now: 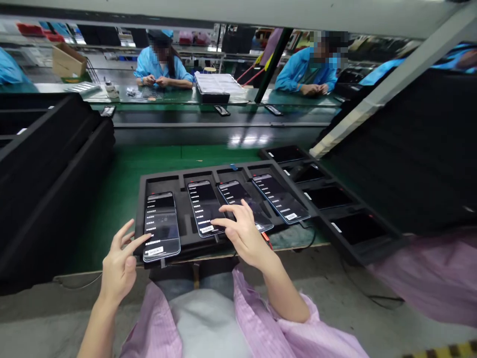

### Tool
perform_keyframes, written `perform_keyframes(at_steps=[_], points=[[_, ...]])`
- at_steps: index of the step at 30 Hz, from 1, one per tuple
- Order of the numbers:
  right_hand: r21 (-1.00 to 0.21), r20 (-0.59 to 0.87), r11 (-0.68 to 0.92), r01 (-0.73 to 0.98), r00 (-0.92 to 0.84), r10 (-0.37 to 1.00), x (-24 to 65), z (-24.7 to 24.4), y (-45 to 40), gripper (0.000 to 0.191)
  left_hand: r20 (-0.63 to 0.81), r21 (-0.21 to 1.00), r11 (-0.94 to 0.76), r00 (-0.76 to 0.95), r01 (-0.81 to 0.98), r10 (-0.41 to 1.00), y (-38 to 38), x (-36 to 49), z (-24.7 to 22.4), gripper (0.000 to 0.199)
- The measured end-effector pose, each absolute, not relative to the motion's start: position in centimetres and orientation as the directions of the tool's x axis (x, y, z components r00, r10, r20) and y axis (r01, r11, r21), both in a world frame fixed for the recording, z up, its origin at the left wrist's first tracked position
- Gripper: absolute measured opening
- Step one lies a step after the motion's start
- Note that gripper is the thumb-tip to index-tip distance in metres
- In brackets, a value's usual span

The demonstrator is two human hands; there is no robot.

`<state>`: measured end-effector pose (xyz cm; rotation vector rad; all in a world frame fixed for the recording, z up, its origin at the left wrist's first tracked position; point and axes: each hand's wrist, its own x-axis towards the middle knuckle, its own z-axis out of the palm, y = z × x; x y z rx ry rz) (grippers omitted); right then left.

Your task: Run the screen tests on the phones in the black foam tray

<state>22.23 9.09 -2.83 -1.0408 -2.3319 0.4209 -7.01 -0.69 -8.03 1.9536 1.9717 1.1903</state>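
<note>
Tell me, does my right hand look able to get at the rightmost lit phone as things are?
Probably yes: the right hand is over the neighbouring lit phone, just left of the rightmost lit phone, and nothing appears to cover that screen or block the way across.

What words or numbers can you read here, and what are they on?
None can be read for sure.
Left phone in the front tray: rows of white writing, too blurred.
Second phone: writing too small.
Third phone: writing too small, partly behind a hand.
Right-end phone: writing too small.
White label in the right-hand tray: too small.
</note>
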Motion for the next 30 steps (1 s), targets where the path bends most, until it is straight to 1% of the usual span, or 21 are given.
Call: perform_keyframes(at_steps=[5,8,10,13,16,19,22,27,28,30], points=[[-0.367,0.305,0.626,0.688,-0.547,0.780,21.7,-3.0,9.3,0.051,0.435,0.614,-0.111,-0.218,0.781,0.874,-0.7,-6.4,-7.7,0.066],[-0.309,0.255,0.583,0.751,-0.526,0.812,21.0,-2.9,9.6,0.045,0.455,0.618,-0.118,-0.232,0.777,0.860,-0.6,-6.0,-7.5,0.062],[-0.299,0.245,0.571,0.764,-0.517,0.820,20.8,-2.8,9.8,0.041,0.449,0.618,-0.103,-0.242,0.780,0.860,-0.7,-5.8,-7.4,0.058],[-0.342,0.317,0.541,0.768,-0.448,0.836,21.6,-2.6,10.1,0.044,0.420,0.618,-0.054,-0.271,0.784,0.866,-0.8,-5.8,-7.3,0.053],[-0.430,0.399,0.450,0.783,-0.282,0.872,23.6,-2.7,10.4,0.056,0.400,0.606,-0.017,-0.286,0.796,0.871,-1.0,-5.9,-7.5,0.046],[-0.491,0.412,0.374,0.787,-0.169,0.895,25.8,-3.0,10.7,0.064,0.390,0.583,0.007,-0.288,0.812,0.875,-1.0,-6.0,-7.7,0.042],[-0.495,0.395,0.354,0.794,-0.157,0.905,27.0,-3.4,10.6,0.063,0.391,0.571,0.002,-0.274,0.821,0.878,-0.9,-6.1,-7.9,0.044],[-0.430,0.319,0.374,0.822,-0.249,0.914,27.5,-3.6,10.3,0.059,0.380,0.573,-0.020,-0.244,0.819,0.892,-1.1,-7.1,-8.8,0.051],[-0.426,0.329,0.372,0.824,-0.242,0.913,27.8,-3.5,10.4,0.058,0.385,0.571,-0.037,-0.227,0.820,0.895,-1.1,-7.5,-9.2,0.053],[-0.443,0.389,0.337,0.831,-0.160,0.907,28.5,-3.5,10.5,0.059,0.414,0.566,-0.082,-0.196,0.820,0.889,-1.0,-8.1,-10.0,0.055]])
